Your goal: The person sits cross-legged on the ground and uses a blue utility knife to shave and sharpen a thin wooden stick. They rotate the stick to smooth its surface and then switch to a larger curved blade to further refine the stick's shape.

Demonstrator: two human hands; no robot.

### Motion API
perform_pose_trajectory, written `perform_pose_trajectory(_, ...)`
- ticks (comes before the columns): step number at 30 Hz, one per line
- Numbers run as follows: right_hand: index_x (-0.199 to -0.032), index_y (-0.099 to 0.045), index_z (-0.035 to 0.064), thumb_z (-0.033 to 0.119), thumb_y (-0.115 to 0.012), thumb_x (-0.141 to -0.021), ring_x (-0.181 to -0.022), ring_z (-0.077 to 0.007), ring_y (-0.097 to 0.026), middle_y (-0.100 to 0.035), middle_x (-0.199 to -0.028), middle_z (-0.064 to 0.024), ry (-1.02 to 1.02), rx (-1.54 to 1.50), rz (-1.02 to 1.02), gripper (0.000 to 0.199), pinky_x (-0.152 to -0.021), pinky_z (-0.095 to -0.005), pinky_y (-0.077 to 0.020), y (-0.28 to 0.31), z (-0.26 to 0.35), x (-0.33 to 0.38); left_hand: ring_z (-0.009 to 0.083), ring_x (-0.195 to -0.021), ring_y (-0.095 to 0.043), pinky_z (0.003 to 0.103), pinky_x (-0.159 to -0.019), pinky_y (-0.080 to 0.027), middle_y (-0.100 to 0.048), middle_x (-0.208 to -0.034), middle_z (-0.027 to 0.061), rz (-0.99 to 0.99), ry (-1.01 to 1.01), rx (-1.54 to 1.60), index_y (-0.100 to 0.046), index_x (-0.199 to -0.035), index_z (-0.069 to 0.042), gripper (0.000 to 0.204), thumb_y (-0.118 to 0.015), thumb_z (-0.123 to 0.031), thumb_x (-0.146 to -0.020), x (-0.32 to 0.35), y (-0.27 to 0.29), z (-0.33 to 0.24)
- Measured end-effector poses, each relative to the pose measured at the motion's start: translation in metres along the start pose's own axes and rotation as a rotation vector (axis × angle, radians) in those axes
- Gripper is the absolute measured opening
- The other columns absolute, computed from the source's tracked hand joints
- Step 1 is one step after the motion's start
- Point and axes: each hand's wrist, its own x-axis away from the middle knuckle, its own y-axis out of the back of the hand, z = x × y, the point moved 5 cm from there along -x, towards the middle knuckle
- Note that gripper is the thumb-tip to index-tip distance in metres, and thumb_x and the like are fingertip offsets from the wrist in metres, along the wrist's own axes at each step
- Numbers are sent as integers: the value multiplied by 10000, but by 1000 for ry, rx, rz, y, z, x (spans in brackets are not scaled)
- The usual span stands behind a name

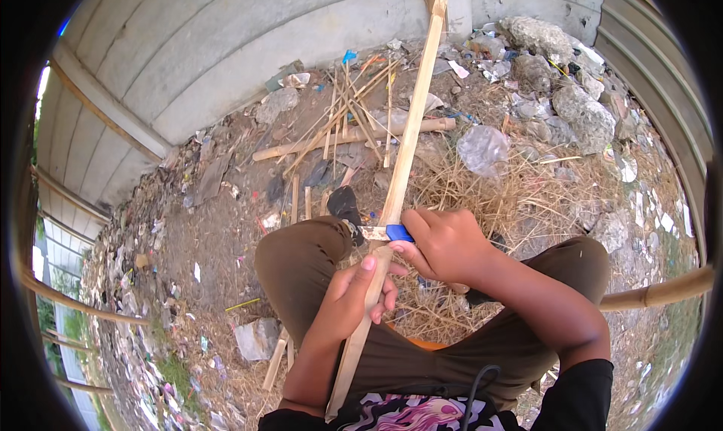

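Note:
A long, pale split strip of bamboo or wood [410, 133] runs from my lap up past my knees toward the wall. My left hand [360, 294] is closed round its lower part, thumb on top and fingers curled beneath. In my right hand [444, 243] is a knife [399, 233] with a blue handle, gripped in the fist. Its short, stained blade points left and lies across the strip, just above my left thumb. Whether the edge is cutting in cannot be told.
Beyond my knees, thin split sticks [346, 107] lie crossed over a bamboo pole [361, 139]. Concrete rubble [584, 114], a clear plastic bag [483, 151] and dry straw [512, 212] are to the right. A grey panel wall [263, 47] stands behind. Litter covers the ground at left.

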Motion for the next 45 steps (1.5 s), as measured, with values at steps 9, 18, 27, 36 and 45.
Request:
perform_pose_trajectory(9,-853,-543,64,456,-594,-955,-490,-243,-586,-539,-649,-71,57,119,84,408,-444,-357,-468,1,-4,-7,65,-514,-465,216,-503,-394,-562,-671,37,-39,4,-1,-624,-1149,51,645,-289,-496,-1089,4,10,-7)
perform_pose_trajectory(18,-866,-540,80,492,-588,-948,-486,-231,-584,-541,-651,-60,-20,222,84,424,-415,-351,-452,-6,1,-4,62,-469,-441,229,-461,-412,-524,-603,30,-98,-30,-80,-621,-1032,45,632,-299,-496,-1086,3,12,1)
perform_pose_trajectory(27,-840,-528,83,511,-558,-974,-414,-207,-572,-559,-576,-51,-19,217,46,449,-374,-334,-436,-15,-21,-8,53,-498,-459,220,-479,-422,-536,-641,23,-141,-27,-147,-618,-1019,26,590,-316,-475,-1089,-1,15,6)
perform_pose_trajectory(36,-876,-566,77,478,-530,-996,-408,-240,-586,-576,-524,-56,-16,123,113,420,-400,-363,-441,-10,-11,-4,45,-523,-474,225,-493,-429,-544,-658,13,-131,-71,-251,-624,-1035,18,503,-358,-405,-1095,-2,10,7)
perform_pose_trajectory(45,-812,-562,106,543,-498,-989,-396,-268,-571,-549,-479,-72,-7,190,113,476,-401,-374,-431,2,-30,-10,39,-507,-472,223,-470,-409,-528,-626,-9,-140,-172,-320,-630,-1013,14,432,-404,-345,-1093,-3,7,9)
